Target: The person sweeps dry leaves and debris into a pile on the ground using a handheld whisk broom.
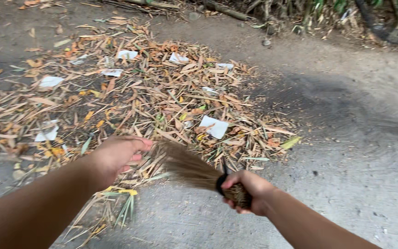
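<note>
My right hand (248, 190) grips the woven handle of a short hand broom (190, 168), whose brown bristles point left and blur just above the ground. My left hand (117, 155) hovers to the left of the bristles, fingers loosely curled, holding nothing. Both hands sit at the near edge of a wide heap of dry bamboo leaves (130, 97) spread over the concrete ground. Mixed into the leaves are several white paper scraps, the nearest one (214, 126) lying just beyond the broom.
Bare grey concrete (346, 152) extends to the right and front. Along the far edge lie sticks, stones and green plants (300, 14). A few green leaves (126, 208) lie near my left forearm.
</note>
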